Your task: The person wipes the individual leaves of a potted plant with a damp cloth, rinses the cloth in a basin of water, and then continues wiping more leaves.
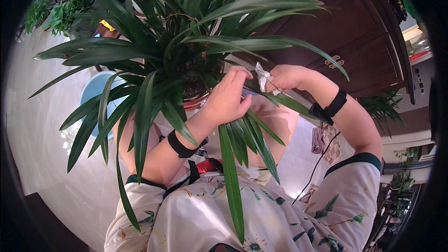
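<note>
A large potted plant (pixel 143 91) with long, strap-shaped green leaves stands in front of me. Its pot (pixel 194 104) shows a red rim, mostly covered by foliage. My right hand (pixel 290 78) pinches a crumpled white tissue or cloth (pixel 263 77) against a long leaf (pixel 292 104), which runs out below the fingers to the right. Just left of it, my left hand (pixel 229 94) reaches across the plant with its fingers bent and its thumb apart. Several leaves (pixel 241 136) hang out under that hand; whether its fingers grip one is hidden.
A light blue basin (pixel 96 91) stands on the glossy tiled floor (pixel 45 112) to the left. Dark wooden cabinet doors (pixel 350 42) with a brass fitting rise at the right. Other green plants (pixel 71 10) are at the upper left. A black cable (pixel 316 168) hangs by my right arm.
</note>
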Available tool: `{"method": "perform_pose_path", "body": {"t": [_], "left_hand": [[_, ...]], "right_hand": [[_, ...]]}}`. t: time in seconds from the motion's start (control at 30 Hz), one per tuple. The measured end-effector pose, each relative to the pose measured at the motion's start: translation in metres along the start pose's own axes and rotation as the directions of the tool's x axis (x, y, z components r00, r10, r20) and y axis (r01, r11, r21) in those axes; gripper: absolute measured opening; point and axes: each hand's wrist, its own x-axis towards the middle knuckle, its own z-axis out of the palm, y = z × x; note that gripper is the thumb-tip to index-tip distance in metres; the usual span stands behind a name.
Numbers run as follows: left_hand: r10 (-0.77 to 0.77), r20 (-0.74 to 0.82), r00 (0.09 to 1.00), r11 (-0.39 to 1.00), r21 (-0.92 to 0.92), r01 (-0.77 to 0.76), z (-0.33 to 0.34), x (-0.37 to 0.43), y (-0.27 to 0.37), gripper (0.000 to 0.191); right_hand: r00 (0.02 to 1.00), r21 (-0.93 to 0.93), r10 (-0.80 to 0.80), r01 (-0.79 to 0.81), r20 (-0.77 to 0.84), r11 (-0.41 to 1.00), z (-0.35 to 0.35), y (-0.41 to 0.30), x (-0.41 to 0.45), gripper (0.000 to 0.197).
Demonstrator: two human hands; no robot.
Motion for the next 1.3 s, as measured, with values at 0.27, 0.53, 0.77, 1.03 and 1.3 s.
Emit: {"method": "perform_pose_path", "body": {"t": [0.27,0.53,0.77,1.03,1.3], "left_hand": [[0.131,0.058,0.990,0.984,0.115,-0.137,0.010,0.006,-0.011,0.077],[0.085,0.222,0.971,0.976,0.179,-0.126,0.020,0.014,-0.011,0.058],[0.014,0.122,0.992,0.998,0.056,-0.021,0.006,0.026,-0.011,0.071],[0.033,-0.302,0.953,0.994,0.108,-0.001,-0.006,0.043,-0.022,0.088],[0.048,-0.289,0.956,0.981,0.195,0.009,-0.011,0.059,-0.027,0.066]], "right_hand": [[1.000,0.043,0.006,-0.007,0.024,0.999,0.005,0.033,-0.055,0.025],[0.998,-0.131,-0.053,0.056,0.026,0.990,0.009,0.059,-0.112,0.034],[0.939,0.126,-0.067,0.115,-0.339,0.985,-0.020,0.044,-0.154,0.043],[0.704,-0.428,-0.516,0.322,-0.488,0.844,0.007,-0.028,-0.173,0.026],[0.426,-0.700,-0.746,0.297,-0.512,0.650,0.004,-0.090,-0.104,0.035]]}}
